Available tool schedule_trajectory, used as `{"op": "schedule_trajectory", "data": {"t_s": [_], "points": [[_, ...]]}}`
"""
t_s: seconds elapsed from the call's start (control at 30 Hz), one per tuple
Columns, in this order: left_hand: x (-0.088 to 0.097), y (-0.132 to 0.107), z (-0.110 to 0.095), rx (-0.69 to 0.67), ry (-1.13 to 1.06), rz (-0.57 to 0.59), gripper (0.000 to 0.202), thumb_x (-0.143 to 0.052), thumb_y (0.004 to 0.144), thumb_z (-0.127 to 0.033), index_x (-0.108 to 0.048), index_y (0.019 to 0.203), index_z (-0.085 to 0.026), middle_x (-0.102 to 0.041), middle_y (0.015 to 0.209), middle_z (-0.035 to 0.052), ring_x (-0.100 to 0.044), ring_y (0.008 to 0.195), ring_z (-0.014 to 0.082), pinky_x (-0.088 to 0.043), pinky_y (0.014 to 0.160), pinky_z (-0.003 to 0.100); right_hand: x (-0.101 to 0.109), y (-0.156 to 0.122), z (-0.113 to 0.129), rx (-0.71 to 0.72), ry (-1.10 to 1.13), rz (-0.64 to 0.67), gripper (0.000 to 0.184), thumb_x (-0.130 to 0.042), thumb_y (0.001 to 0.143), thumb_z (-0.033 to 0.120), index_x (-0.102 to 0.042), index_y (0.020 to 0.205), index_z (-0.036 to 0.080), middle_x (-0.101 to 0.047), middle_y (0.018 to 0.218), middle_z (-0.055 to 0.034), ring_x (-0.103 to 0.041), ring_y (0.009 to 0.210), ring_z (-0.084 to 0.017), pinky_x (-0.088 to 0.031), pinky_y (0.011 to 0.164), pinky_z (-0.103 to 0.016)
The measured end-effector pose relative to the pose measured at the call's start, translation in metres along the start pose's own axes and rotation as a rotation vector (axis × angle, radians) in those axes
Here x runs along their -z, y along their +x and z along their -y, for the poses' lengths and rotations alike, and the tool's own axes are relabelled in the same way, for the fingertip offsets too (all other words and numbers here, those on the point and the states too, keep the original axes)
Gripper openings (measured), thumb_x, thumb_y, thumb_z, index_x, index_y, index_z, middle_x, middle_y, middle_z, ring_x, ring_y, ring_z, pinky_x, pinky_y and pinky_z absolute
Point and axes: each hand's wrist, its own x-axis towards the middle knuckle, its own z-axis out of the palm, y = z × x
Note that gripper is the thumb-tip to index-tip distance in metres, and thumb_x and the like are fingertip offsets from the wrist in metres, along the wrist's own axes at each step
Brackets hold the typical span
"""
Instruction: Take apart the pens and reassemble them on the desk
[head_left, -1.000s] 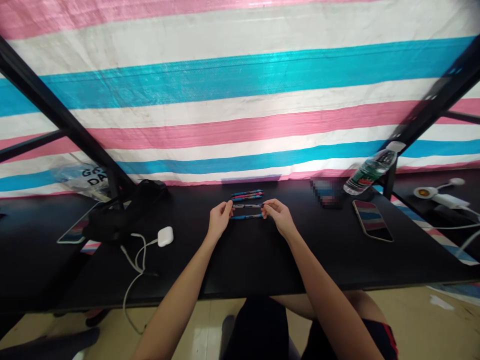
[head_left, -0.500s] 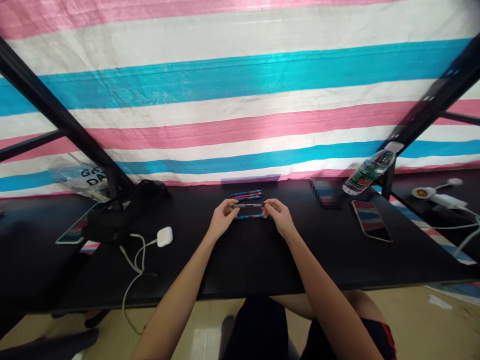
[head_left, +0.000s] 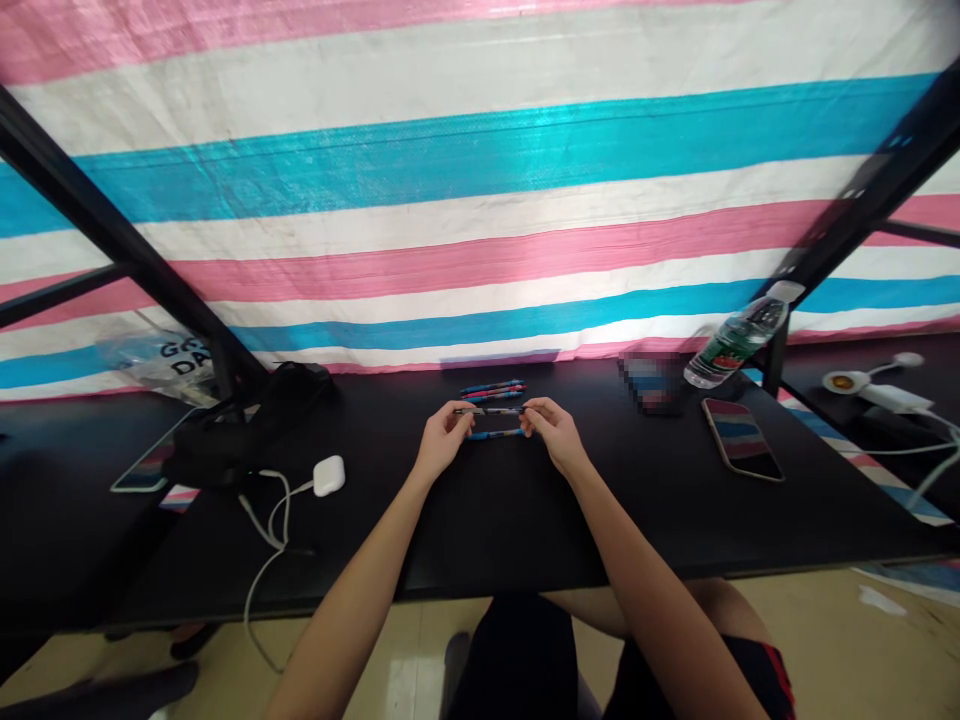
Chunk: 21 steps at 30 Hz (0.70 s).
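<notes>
Left hand (head_left: pixel 444 438): pinching dark pen (head_left: pixel 496 411) at left end | right hand (head_left: pixel 553 432): pinching right end | pen between blue pen (head_left: pixel 495 434) and pen cluster (head_left: pixel 493 391), over worktop (head_left: pixel 487 530) | pen tips hidden

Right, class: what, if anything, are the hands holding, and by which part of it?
A dark pen, held by its two ends: the left hand pinches one, the right hand the other.
</notes>
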Motion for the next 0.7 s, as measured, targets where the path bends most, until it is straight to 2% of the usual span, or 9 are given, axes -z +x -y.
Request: {"op": "schedule_trajectory", "data": {"t_s": [0.17,0.33,0.53,0.7], "points": [[0.0,0.001,0.004,0.048,0.019,-0.011,0.034,-0.059,0.079,-0.049,-0.061,0.07,-0.016,-0.052,0.054,-0.0019,-0.048,0.048,0.0091,-0.036,0.046,0.021,-0.001,-0.001,0.002,0.035,-0.005,-0.026,0.026,-0.066,0.073,0.044,-0.06,0.084,0.021,-0.055,0.058,0.0036,-0.053,0.055,-0.013,-0.044,0.055,-0.029],[0.003,0.003,0.005,0.103,-0.037,-0.126,0.047,-0.054,0.08,-0.056,-0.053,0.055,-0.016,-0.044,0.044,-0.003,-0.041,0.041,0.0079,-0.03,0.042,0.022,0.004,0.003,0.001,0.068,0.027,-0.123,0.024,-0.065,0.074,0.041,-0.059,0.085,0.021,-0.055,0.059,0.0038,-0.05,0.052,-0.011,-0.042,0.053,-0.027],[0.004,0.007,0.01,0.098,-0.193,-0.167,0.031,-0.066,0.074,-0.045,-0.061,0.08,-0.015,-0.059,0.063,0.0002,-0.05,0.05,0.0087,-0.035,0.044,0.021,0.013,0.009,-0.009,0.033,0.089,-0.345,0.022,-0.064,0.072,0.039,-0.054,0.079,0.021,-0.049,0.055,0.0056,-0.043,0.045,-0.008,-0.033,0.041,-0.022],[0.003,0.007,0.013,0.111,-0.177,-0.17,0.028,-0.066,0.073,-0.036,-0.063,0.089,-0.013,-0.063,0.069,0.003,-0.055,0.056,0.0099,-0.041,0.049,0.022,0.013,0.009,-0.012,0.013,0.088,-0.387,0.019,-0.063,0.071,0.034,-0.054,0.078,0.02,-0.048,0.053,0.0069,-0.043,0.043,-0.007,-0.035,0.04,-0.021]]}}
